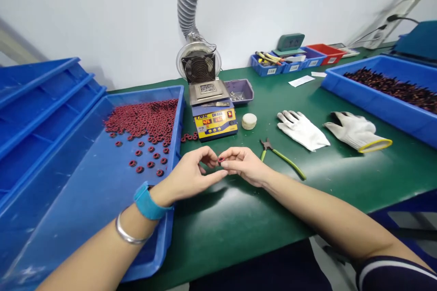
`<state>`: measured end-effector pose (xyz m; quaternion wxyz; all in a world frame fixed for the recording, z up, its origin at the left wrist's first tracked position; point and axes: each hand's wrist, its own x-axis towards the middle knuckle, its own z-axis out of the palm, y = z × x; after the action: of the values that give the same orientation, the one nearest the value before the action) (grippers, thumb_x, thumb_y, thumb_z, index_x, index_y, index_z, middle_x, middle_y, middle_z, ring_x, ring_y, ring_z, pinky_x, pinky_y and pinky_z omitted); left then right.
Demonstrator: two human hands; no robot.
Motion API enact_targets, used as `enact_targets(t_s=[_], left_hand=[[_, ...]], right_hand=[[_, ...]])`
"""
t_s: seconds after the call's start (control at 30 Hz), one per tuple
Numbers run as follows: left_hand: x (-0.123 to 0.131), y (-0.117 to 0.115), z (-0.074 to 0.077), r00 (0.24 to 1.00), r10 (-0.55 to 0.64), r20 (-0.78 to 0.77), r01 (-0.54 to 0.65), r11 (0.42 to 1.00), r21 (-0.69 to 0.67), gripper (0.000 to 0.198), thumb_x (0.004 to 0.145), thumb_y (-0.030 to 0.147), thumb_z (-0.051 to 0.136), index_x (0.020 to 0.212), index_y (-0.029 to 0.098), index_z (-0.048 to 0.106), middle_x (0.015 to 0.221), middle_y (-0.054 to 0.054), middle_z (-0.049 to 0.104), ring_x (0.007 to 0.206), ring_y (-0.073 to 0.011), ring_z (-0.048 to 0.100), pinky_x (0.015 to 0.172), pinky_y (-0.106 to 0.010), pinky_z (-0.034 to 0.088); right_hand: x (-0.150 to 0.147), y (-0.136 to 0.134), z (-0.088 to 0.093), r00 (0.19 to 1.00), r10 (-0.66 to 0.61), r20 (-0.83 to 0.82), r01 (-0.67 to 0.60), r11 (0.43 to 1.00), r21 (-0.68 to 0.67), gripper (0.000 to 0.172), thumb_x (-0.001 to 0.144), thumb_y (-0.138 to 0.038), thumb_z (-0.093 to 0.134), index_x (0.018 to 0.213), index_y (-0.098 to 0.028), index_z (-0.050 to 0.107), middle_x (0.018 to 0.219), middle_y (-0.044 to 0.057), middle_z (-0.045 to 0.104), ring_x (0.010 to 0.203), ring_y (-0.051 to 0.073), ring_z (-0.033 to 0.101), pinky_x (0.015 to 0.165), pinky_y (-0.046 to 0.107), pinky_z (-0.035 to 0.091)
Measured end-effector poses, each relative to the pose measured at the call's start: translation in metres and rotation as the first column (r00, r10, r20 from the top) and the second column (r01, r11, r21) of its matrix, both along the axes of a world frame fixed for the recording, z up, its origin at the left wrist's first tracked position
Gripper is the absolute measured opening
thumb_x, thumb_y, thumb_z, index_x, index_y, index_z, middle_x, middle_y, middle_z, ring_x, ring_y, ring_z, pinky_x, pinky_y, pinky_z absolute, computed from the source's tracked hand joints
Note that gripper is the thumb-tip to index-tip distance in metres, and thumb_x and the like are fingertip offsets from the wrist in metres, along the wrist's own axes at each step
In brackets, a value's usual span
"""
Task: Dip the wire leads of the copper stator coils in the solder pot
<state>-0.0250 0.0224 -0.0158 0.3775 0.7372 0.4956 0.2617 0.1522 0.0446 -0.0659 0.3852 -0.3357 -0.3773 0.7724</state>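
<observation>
Both hands meet over the green mat in front of me. My left hand [191, 173] and my right hand [244, 163] pinch one small red wound ring coil [221, 159] between their fingertips. The left wrist wears a blue band and a metal bangle and rests across the corner of a big blue tray [85, 200]. A heap of the same red coils [143, 120] lies at that tray's far end, with several loose ones nearer my hand. A solder pot [213, 109] with a lit display stands just behind the hands.
Green-handled cutters [282, 157] lie right of my right hand. Two white gloves [302, 129] [355, 131] lie further right. A blue tray of dark coils [392, 86] sits at far right. A fume hose with fan [200, 66], small bins [293, 60] and stacked blue trays [41, 95] surround the mat.
</observation>
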Motion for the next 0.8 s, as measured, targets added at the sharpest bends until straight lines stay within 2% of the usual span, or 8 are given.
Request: enact_targets(t_s=[0.1, 0.23, 0.43, 0.53, 0.6, 0.67, 0.73, 0.8], left_hand=[[0.004, 0.0, -0.003, 0.999, 0.054, 0.003, -0.054, 0.998, -0.014, 0.036, 0.071, 0.05, 0.07, 0.074, 0.018, 0.054, 0.069, -0.002, 0.059, 0.059, -0.012, 0.05, 0.05, -0.023, 0.039], [0.005, 0.002, -0.005, 1.0, 0.011, -0.009, -0.011, 0.999, 0.044, 0.038, 0.078, 0.048, 0.063, 0.063, 0.019, 0.046, 0.057, 0.002, 0.047, 0.052, -0.0096, 0.039, 0.048, -0.022, 0.032], [0.006, 0.0, -0.002, 0.999, -0.043, 0.017, 0.042, 0.995, 0.091, 0.043, 0.093, 0.042, 0.045, 0.057, 0.019, 0.046, 0.054, 0.0, 0.048, 0.051, -0.0106, 0.042, 0.051, -0.025, 0.034], [-0.003, 0.005, 0.003, 0.979, 0.139, 0.152, -0.161, 0.976, 0.146, 0.046, 0.093, 0.044, 0.048, 0.054, 0.019, 0.045, 0.051, 0.0, 0.047, 0.05, -0.0109, 0.042, 0.051, -0.026, 0.035], [-0.012, 0.011, 0.007, 0.915, 0.281, 0.29, -0.336, 0.928, 0.162, 0.046, 0.092, 0.047, 0.05, 0.055, 0.02, 0.044, 0.051, 0.001, 0.046, 0.05, -0.0112, 0.044, 0.053, -0.026, 0.037], [-0.02, 0.014, 0.009, 0.879, 0.327, 0.346, -0.392, 0.91, 0.135, 0.047, 0.089, 0.054, 0.053, 0.057, 0.02, 0.043, 0.051, 0.001, 0.046, 0.051, -0.0118, 0.045, 0.055, -0.027, 0.039], [-0.022, 0.014, 0.011, 0.93, 0.24, 0.278, -0.265, 0.963, 0.056, 0.049, 0.083, 0.061, 0.056, 0.058, 0.02, 0.046, 0.053, 0.0, 0.049, 0.052, -0.0127, 0.048, 0.054, -0.027, 0.04], [-0.018, 0.01, 0.012, 0.981, 0.079, 0.18, -0.069, 0.996, -0.062, 0.049, 0.075, 0.064, 0.063, 0.061, 0.019, 0.05, 0.055, -0.001, 0.052, 0.052, -0.0125, 0.047, 0.051, -0.026, 0.038]], right_hand=[[-0.002, -0.002, -0.001, 0.995, 0.045, -0.085, -0.051, 0.997, -0.061, 0.036, 0.048, -0.033, 0.093, 0.073, -0.015, 0.073, 0.072, 0.002, 0.071, 0.061, 0.008, 0.062, 0.059, 0.02, 0.049], [-0.002, -0.007, -0.002, 0.987, 0.101, -0.128, -0.113, 0.99, -0.084, 0.033, 0.053, -0.033, 0.091, 0.073, -0.014, 0.073, 0.067, -0.001, 0.068, 0.056, 0.006, 0.059, 0.058, 0.019, 0.048], [0.0, -0.01, 0.001, 0.96, 0.218, -0.178, -0.231, 0.971, -0.056, 0.033, 0.056, -0.036, 0.091, 0.075, -0.015, 0.073, 0.07, 0.001, 0.071, 0.056, 0.006, 0.061, 0.06, 0.018, 0.049], [0.001, -0.01, 0.004, 0.954, 0.239, -0.181, -0.25, 0.968, -0.036, 0.033, 0.057, -0.036, 0.09, 0.076, -0.014, 0.074, 0.067, 0.001, 0.07, 0.055, 0.006, 0.06, 0.063, 0.02, 0.051], [0.002, -0.01, 0.005, 0.956, 0.232, -0.181, -0.242, 0.97, -0.034, 0.032, 0.057, -0.035, 0.09, 0.076, -0.014, 0.074, 0.067, 0.001, 0.07, 0.056, 0.007, 0.06, 0.064, 0.021, 0.052], [0.002, -0.01, 0.005, 0.959, 0.211, -0.189, -0.221, 0.974, -0.038, 0.032, 0.057, -0.034, 0.09, 0.076, -0.014, 0.075, 0.067, 0.001, 0.069, 0.057, 0.007, 0.061, 0.064, 0.022, 0.052], [0.002, -0.01, 0.004, 0.963, 0.184, -0.197, -0.194, 0.98, -0.037, 0.032, 0.057, -0.034, 0.09, 0.077, -0.014, 0.075, 0.07, 0.002, 0.071, 0.057, 0.007, 0.06, 0.062, 0.021, 0.051], [0.003, -0.009, 0.003, 0.966, 0.154, -0.206, -0.165, 0.986, -0.038, 0.032, 0.058, -0.034, 0.09, 0.079, -0.015, 0.075, 0.071, 0.002, 0.071, 0.055, 0.006, 0.059, 0.061, 0.021, 0.051]])
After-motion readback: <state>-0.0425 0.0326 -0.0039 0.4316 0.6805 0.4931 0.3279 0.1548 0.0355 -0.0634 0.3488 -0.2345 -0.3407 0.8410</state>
